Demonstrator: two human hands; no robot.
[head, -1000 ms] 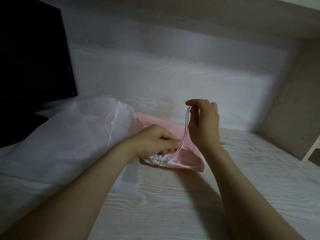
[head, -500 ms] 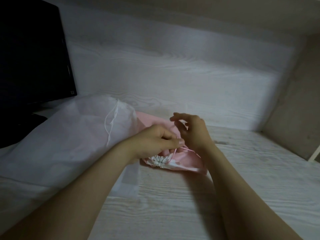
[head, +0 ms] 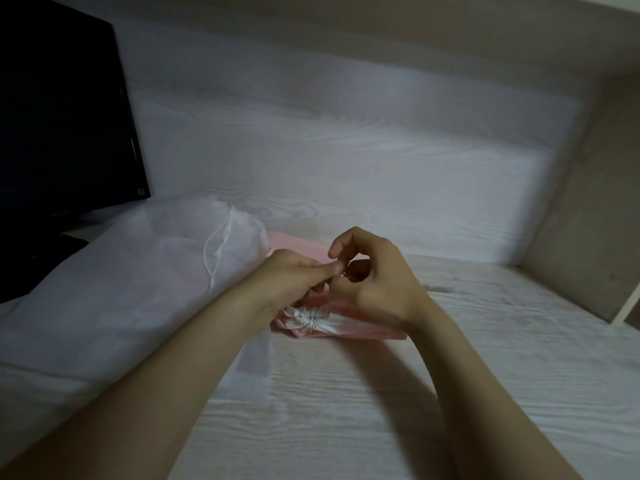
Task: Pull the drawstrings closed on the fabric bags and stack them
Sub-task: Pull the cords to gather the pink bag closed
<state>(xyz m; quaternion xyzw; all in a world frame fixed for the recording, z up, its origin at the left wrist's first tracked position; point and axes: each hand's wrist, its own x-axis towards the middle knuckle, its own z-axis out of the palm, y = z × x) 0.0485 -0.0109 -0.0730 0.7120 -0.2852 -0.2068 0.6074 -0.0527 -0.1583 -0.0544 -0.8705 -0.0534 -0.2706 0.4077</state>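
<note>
Dim light, slight blur, soft shadows, lines bowed toward the edges.

one head-worn view looks forward and down from close above the table (head: 346, 427), both forearms reaching in from the near edge, hands (head: 346, 275) near centre; the far wall (head: 346, 150) fills the upper frame.

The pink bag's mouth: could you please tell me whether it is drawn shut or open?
Drawn shut: the pink bag is gathered into tight pleats at its near end.
</note>
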